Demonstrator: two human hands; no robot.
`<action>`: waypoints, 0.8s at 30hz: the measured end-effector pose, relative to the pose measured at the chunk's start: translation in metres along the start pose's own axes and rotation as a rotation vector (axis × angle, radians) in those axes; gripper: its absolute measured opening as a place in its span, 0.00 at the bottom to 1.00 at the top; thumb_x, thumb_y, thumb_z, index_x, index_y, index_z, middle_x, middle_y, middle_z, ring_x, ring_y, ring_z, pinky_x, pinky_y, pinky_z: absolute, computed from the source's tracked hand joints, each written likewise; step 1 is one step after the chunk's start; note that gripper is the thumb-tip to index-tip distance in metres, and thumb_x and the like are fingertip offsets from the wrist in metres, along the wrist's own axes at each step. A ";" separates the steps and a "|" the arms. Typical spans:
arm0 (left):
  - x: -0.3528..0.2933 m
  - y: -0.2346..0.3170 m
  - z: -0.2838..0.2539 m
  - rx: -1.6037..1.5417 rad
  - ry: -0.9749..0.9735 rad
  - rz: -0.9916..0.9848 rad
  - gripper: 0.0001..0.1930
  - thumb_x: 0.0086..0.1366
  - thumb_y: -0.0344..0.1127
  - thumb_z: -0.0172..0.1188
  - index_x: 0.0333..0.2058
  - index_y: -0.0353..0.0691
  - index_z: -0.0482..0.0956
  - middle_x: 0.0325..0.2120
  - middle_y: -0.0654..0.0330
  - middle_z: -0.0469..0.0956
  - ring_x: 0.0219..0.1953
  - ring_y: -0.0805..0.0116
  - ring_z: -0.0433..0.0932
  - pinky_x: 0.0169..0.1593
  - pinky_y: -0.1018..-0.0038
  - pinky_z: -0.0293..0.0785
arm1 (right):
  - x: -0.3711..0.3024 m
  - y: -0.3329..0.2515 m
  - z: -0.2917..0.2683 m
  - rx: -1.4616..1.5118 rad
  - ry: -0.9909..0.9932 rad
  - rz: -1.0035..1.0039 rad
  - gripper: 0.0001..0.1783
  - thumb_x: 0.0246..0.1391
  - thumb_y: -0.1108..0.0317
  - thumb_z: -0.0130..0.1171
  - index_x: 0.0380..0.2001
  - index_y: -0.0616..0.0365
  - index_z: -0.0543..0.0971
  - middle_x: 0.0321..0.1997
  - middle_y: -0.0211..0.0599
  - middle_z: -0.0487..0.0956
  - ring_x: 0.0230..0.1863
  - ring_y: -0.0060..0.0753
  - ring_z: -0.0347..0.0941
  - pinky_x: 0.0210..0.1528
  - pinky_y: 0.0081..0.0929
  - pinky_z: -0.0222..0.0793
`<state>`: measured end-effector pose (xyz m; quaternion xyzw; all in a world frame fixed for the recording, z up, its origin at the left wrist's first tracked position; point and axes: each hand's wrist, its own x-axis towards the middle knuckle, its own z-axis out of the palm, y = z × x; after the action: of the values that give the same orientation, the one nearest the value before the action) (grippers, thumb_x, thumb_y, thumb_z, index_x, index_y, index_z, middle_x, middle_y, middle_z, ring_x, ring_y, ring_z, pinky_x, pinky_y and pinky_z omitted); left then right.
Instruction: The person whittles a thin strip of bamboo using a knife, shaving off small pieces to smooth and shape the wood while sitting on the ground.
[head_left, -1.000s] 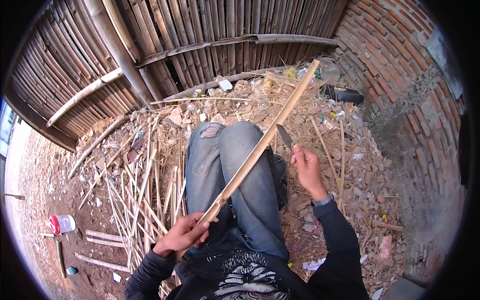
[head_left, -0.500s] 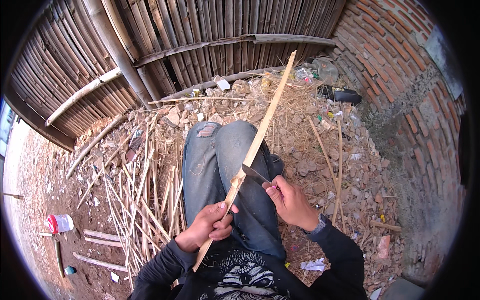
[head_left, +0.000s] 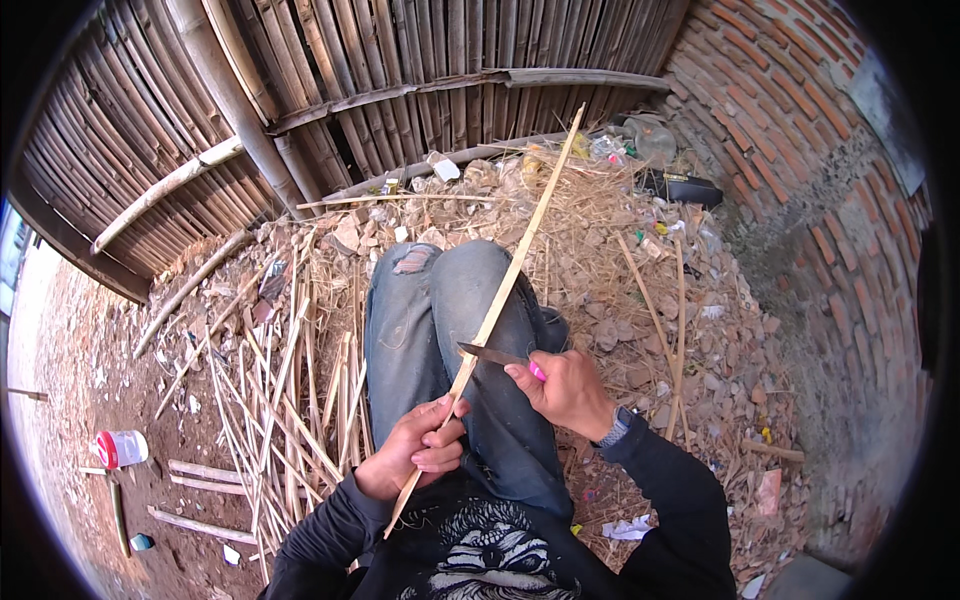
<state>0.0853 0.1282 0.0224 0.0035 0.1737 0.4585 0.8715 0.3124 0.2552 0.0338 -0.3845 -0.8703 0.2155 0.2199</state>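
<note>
A long pale bamboo strip [head_left: 522, 248] slants up and away across my thighs, its lower end close to my belly. My left hand [head_left: 425, 440] is closed round its lower part. In my right hand [head_left: 568, 392] is a knife [head_left: 490, 353] with a pink handle, the fingers wrapped round that handle. The dark blade lies across the strip a little above my left hand, touching it or just over it, near a rough spot on the bamboo. My jeans-covered knees [head_left: 455, 300] are together beneath the strip.
Many loose bamboo strips [head_left: 285, 400] lie piled on the ground at my left. Beyond them is a clear tub with a red lid [head_left: 121, 448]. A bamboo fence [head_left: 420, 60] rises ahead, a brick wall [head_left: 800, 150] at right. Rubble and straw [head_left: 610, 300] cover the ground.
The strip has turned about its length and now shows a narrower side. My right hand and the knife have shifted slightly left, the blade now lying flatter across the strip.
</note>
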 end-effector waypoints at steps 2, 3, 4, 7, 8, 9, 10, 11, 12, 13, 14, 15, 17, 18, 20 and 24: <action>-0.001 0.002 0.003 -0.022 -0.005 0.003 0.12 0.82 0.45 0.41 0.43 0.44 0.67 0.13 0.74 0.55 0.09 0.84 0.54 0.14 0.83 0.53 | 0.006 0.001 0.003 0.029 0.060 -0.027 0.32 0.67 0.46 0.57 0.16 0.58 0.71 0.12 0.50 0.69 0.17 0.60 0.71 0.20 0.47 0.62; -0.001 0.002 0.005 -0.039 -0.017 0.002 0.12 0.82 0.45 0.41 0.43 0.45 0.67 0.13 0.74 0.55 0.09 0.84 0.54 0.14 0.83 0.53 | 0.006 -0.001 0.001 0.032 0.063 -0.032 0.32 0.67 0.46 0.57 0.16 0.58 0.71 0.12 0.50 0.69 0.17 0.60 0.71 0.20 0.47 0.62; 0.000 0.002 0.006 -0.058 -0.033 0.000 0.12 0.82 0.45 0.41 0.43 0.45 0.67 0.13 0.74 0.55 0.09 0.83 0.54 0.14 0.82 0.54 | 0.004 -0.003 -0.004 0.048 0.061 -0.020 0.32 0.67 0.44 0.57 0.16 0.58 0.72 0.12 0.50 0.70 0.18 0.60 0.73 0.20 0.48 0.65; 0.002 0.000 0.001 -0.085 -0.078 0.012 0.11 0.82 0.43 0.42 0.46 0.43 0.68 0.14 0.74 0.57 0.10 0.83 0.54 0.14 0.83 0.53 | 0.007 -0.010 -0.010 0.065 0.063 0.003 0.33 0.66 0.43 0.57 0.15 0.58 0.73 0.11 0.50 0.72 0.18 0.60 0.74 0.19 0.50 0.67; 0.003 -0.002 0.000 -0.087 -0.077 0.009 0.11 0.82 0.43 0.42 0.46 0.43 0.68 0.14 0.74 0.57 0.10 0.83 0.54 0.14 0.83 0.53 | 0.007 -0.012 -0.010 0.065 0.065 0.017 0.34 0.67 0.43 0.57 0.14 0.58 0.72 0.11 0.50 0.71 0.17 0.60 0.74 0.19 0.50 0.67; 0.003 -0.004 0.000 -0.097 -0.075 0.014 0.11 0.82 0.43 0.42 0.45 0.43 0.68 0.14 0.74 0.57 0.10 0.83 0.54 0.14 0.83 0.53 | 0.008 -0.011 -0.008 0.065 0.064 0.021 0.34 0.67 0.43 0.57 0.14 0.58 0.72 0.11 0.50 0.71 0.17 0.60 0.74 0.19 0.50 0.67; 0.004 -0.005 0.000 -0.105 -0.074 0.019 0.11 0.82 0.43 0.42 0.45 0.43 0.68 0.14 0.74 0.57 0.10 0.83 0.54 0.14 0.83 0.53 | 0.010 -0.010 -0.005 0.067 0.009 0.014 0.33 0.68 0.44 0.56 0.15 0.59 0.72 0.12 0.51 0.70 0.17 0.61 0.72 0.19 0.49 0.65; 0.004 -0.006 0.000 -0.106 -0.074 0.016 0.11 0.82 0.43 0.42 0.45 0.43 0.68 0.14 0.74 0.57 0.10 0.83 0.54 0.14 0.83 0.53 | 0.011 -0.007 -0.002 0.069 -0.046 0.007 0.33 0.69 0.46 0.55 0.16 0.60 0.71 0.12 0.52 0.68 0.17 0.61 0.70 0.20 0.47 0.62; 0.005 -0.006 0.001 -0.073 -0.051 0.025 0.12 0.82 0.43 0.42 0.45 0.44 0.68 0.14 0.74 0.57 0.10 0.83 0.54 0.14 0.83 0.53 | 0.016 -0.001 0.001 0.068 -0.045 0.010 0.33 0.69 0.46 0.55 0.16 0.60 0.71 0.12 0.52 0.68 0.17 0.61 0.70 0.20 0.47 0.62; 0.004 -0.007 0.002 -0.042 -0.028 0.037 0.12 0.82 0.44 0.42 0.45 0.44 0.68 0.14 0.74 0.57 0.10 0.83 0.54 0.15 0.83 0.53 | 0.023 0.005 0.002 0.031 0.015 0.009 0.33 0.69 0.46 0.54 0.15 0.60 0.71 0.12 0.52 0.68 0.17 0.61 0.71 0.20 0.48 0.62; 0.005 -0.008 0.003 -0.043 -0.028 0.036 0.12 0.82 0.44 0.42 0.45 0.44 0.68 0.14 0.74 0.57 0.10 0.83 0.54 0.15 0.83 0.53 | 0.026 0.009 0.003 -0.007 0.075 0.009 0.34 0.69 0.45 0.54 0.15 0.60 0.71 0.12 0.53 0.68 0.18 0.62 0.71 0.19 0.48 0.63; 0.005 -0.009 0.004 -0.068 -0.037 0.032 0.12 0.82 0.43 0.41 0.44 0.44 0.68 0.14 0.74 0.56 0.10 0.83 0.54 0.15 0.83 0.53 | 0.025 0.008 0.003 -0.009 0.073 0.010 0.34 0.69 0.45 0.54 0.15 0.60 0.71 0.12 0.53 0.68 0.18 0.62 0.71 0.19 0.48 0.63; 0.005 -0.007 0.005 -0.085 -0.046 0.032 0.12 0.82 0.43 0.41 0.44 0.44 0.68 0.14 0.74 0.56 0.10 0.84 0.54 0.15 0.83 0.53 | 0.025 0.005 0.003 0.022 0.046 0.014 0.34 0.69 0.45 0.54 0.15 0.60 0.72 0.12 0.53 0.69 0.18 0.62 0.72 0.19 0.48 0.63; 0.004 -0.008 0.004 -0.089 -0.041 0.023 0.12 0.82 0.44 0.42 0.43 0.44 0.68 0.14 0.74 0.55 0.10 0.83 0.53 0.15 0.83 0.53 | 0.024 0.003 0.003 0.023 0.048 0.012 0.34 0.69 0.45 0.54 0.15 0.60 0.72 0.12 0.53 0.69 0.18 0.62 0.72 0.19 0.48 0.63; 0.003 -0.008 0.004 -0.091 -0.032 0.007 0.12 0.82 0.44 0.42 0.43 0.44 0.68 0.14 0.74 0.55 0.11 0.83 0.53 0.15 0.82 0.53 | 0.017 -0.002 0.005 -0.017 -0.017 -0.035 0.34 0.68 0.42 0.54 0.15 0.58 0.74 0.13 0.54 0.73 0.18 0.61 0.74 0.20 0.51 0.68; 0.004 -0.008 0.009 0.017 0.013 0.011 0.12 0.82 0.45 0.43 0.42 0.44 0.68 0.14 0.74 0.55 0.11 0.83 0.53 0.15 0.82 0.53 | 0.041 0.035 -0.006 -0.067 0.085 0.032 0.35 0.67 0.41 0.54 0.15 0.59 0.74 0.12 0.54 0.73 0.19 0.61 0.75 0.21 0.51 0.70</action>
<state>0.0968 0.1282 0.0284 0.0088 0.1832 0.4619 0.8678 0.3113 0.3091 0.0287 -0.4144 -0.8606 0.1731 0.2400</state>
